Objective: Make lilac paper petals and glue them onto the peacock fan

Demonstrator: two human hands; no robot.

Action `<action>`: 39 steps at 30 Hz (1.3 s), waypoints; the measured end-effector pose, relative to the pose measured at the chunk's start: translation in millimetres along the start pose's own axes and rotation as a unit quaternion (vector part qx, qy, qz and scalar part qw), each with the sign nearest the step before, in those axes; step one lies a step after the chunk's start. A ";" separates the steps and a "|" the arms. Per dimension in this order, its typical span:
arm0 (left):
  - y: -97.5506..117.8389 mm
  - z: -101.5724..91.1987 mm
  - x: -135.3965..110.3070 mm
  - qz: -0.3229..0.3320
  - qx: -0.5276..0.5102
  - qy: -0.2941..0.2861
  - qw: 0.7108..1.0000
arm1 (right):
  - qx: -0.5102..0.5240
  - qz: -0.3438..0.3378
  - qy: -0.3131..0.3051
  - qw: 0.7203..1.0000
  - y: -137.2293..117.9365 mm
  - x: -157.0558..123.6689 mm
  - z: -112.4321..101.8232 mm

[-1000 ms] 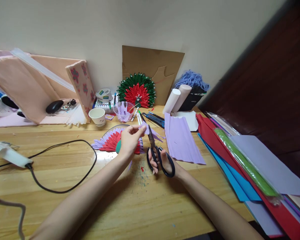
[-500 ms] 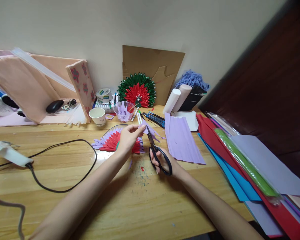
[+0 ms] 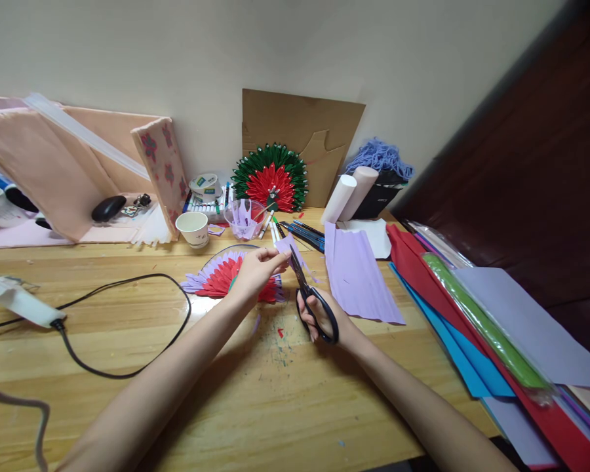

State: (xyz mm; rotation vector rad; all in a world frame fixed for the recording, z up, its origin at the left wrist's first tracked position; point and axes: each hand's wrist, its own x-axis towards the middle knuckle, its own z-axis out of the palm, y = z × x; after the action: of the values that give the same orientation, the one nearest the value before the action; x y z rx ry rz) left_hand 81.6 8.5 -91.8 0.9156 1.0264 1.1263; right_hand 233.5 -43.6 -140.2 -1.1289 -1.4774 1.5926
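Note:
My left hand (image 3: 259, 267) pinches a small piece of purple crepe paper (image 3: 286, 245) between thumb and fingers. In my right hand (image 3: 324, 317) are black-handled scissors (image 3: 301, 278), their blades pointing up and away from me, at the paper's right edge. Behind and below my left wrist lies a fan-shaped piece with red and purple paper petals (image 3: 217, 275), partly covered by the hand. A larger purple crepe sheet (image 3: 354, 282) rests flat to the right of the scissors. Small red and purple scraps lie on the table near my hands.
A white glue gun (image 3: 22, 301) with a looping black cord lies at left. Behind stand a paper cup (image 3: 193, 229), a clear bowl of purple scraps (image 3: 246, 219), and a green-and-red petal fan (image 3: 270, 177) against cardboard (image 3: 319, 118). Coloured sheets (image 3: 472, 328) are stacked at right.
The purple piece in my left hand has turned and shows more of its flat side above my fingers. The scissor blades look more closed. Both hands have shifted very slightly right.

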 end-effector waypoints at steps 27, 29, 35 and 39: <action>3.7 5.8 -4.0 -0.036 -0.034 -0.023 0.998 | 0.001 -0.017 0.046 0.999 12.0 0.1 1.4; 3.1 5.5 -3.5 -0.032 -0.033 -0.020 0.999 | -0.011 -0.014 0.055 0.998 10.9 -0.4 1.7; -1.1 5.1 -3.8 -0.035 -0.024 -0.037 0.998 | 0.036 -0.010 0.017 0.999 1.2 -2.9 6.9; -0.2 6.9 -7.3 -0.048 -0.016 -0.045 0.998 | 0.077 -0.008 0.005 0.997 0.3 -3.0 7.5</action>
State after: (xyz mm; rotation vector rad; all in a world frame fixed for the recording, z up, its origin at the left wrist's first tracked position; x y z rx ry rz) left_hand 87.4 0.9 -88.8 0.8743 0.9668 1.0100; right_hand 227.8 -49.4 -140.2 -1.0338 -1.3299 1.6552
